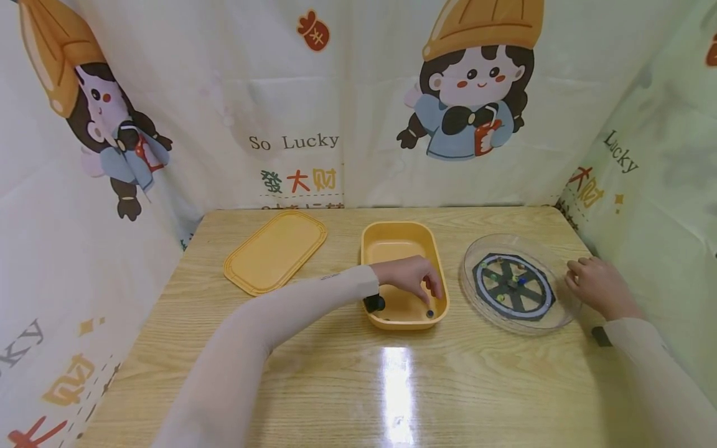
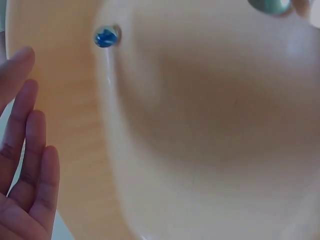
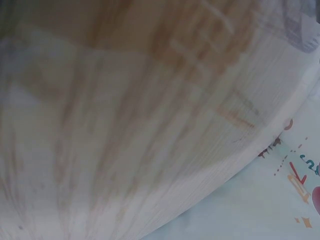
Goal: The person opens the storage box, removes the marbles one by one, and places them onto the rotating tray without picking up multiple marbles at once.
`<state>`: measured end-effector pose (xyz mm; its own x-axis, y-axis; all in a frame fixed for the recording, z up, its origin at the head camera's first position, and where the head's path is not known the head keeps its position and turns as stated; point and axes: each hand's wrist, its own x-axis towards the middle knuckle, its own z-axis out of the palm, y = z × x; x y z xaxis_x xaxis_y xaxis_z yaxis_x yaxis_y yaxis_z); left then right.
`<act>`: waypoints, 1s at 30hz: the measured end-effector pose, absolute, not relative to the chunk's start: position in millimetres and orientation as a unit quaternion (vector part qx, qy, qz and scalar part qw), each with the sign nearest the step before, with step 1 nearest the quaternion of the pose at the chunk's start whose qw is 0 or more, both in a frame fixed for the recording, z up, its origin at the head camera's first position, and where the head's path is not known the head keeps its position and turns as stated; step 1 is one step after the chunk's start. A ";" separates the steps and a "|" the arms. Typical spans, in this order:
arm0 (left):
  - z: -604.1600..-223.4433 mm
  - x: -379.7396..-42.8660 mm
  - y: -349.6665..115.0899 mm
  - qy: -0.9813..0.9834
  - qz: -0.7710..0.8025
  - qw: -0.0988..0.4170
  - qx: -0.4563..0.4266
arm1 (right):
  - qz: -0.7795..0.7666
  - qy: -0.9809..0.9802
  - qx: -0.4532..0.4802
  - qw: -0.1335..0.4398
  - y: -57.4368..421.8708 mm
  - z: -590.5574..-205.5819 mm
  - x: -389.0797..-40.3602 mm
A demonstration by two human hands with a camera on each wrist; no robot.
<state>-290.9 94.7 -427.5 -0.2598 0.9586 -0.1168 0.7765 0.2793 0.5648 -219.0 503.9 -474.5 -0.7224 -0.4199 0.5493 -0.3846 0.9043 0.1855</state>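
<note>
My left hand point(image 1: 411, 275) reaches into a yellow-orange rectangular box point(image 1: 404, 226), fingers pointing down above a small dark marble point(image 1: 430, 313). In the left wrist view its fingers point(image 2: 35, 150) are extended and apart from a blue-swirled marble point(image 2: 106, 37) in a corner of the box. Part of a green marble point(image 2: 270, 5) shows at that view's top edge. My right hand point(image 1: 600, 287) is at the right rim of a round clear dish point(image 1: 566, 316), fingers bent; I cannot tell whether they grip the rim. The right wrist view shows no fingers.
Inside the dish lies a black-and-white wheel-shaped piece point(image 1: 512, 286), with several small coloured marbles over it. A yellow-orange lid point(image 1: 276, 252) lies on the wooden table point(image 1: 330, 386) left of the box. Printed curtains point(image 1: 364, 106) stand behind and at both sides.
</note>
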 end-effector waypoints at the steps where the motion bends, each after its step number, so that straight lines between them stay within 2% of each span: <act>1: -427.6 -291.5 95.9 0.767 0.197 0.228 0.567 | -0.030 -0.928 0.216 0.301 503.8 -473.9 -218.5; 15: -438.8 -294.9 112.2 0.762 0.148 0.269 0.570 | -0.037 -0.921 0.228 0.314 502.7 -472.6 -220.1; 26: -449.9 -295.4 111.8 0.740 0.163 0.336 0.559 | -0.029 -0.927 0.221 0.303 503.2 -474.3 -221.9; 30: -451.6 -294.9 112.2 0.741 0.156 0.336 0.561 | -0.031 -0.926 0.221 0.304 503.4 -474.5 -221.8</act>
<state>-294.9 112.2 -451.6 -0.1457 0.9354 -0.3223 0.7263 0.3223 0.6071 -221.8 503.4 -474.5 -0.7167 -0.4287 0.5500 -0.3910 0.9001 0.1921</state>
